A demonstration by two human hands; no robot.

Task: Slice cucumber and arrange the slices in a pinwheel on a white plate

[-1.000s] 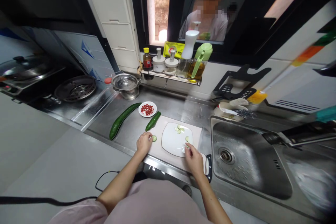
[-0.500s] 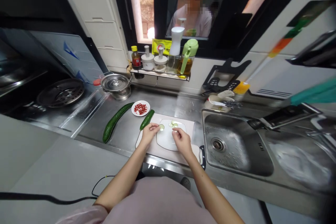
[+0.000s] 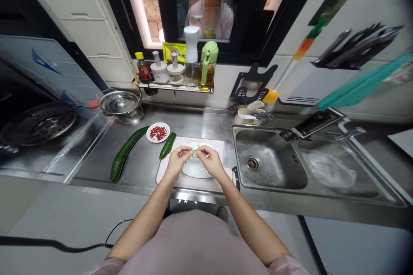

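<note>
My left hand [image 3: 177, 162] is closed, pinching a thin pale-green cucumber slice [image 3: 195, 153] between thumb and fingertips. From the other side, the thumb and fingers of my right hand [image 3: 210, 161] close on the same slice, so both hands meet at it. Under them lies a white squarish plate [image 3: 197, 171], resting on a pale cutting board [image 3: 164, 169]. More slices are on the plate's far part, mostly hidden behind my fingers. A cut piece of cucumber [image 3: 167, 146] lies at the board's left edge.
A long cucumber [image 3: 126, 156] and a small dish of chopped red chilli [image 3: 158, 132] lie to the left. Behind them stands a lidded steel pot [image 3: 121, 105]. On the right is a sink [image 3: 272, 167] with a tap [image 3: 312, 124]. A seasoning rack [image 3: 177, 87] hangs behind.
My right hand has left the slices at the plate's far side and come to the slice in my left hand. The hands are now together; the view has turned right.
</note>
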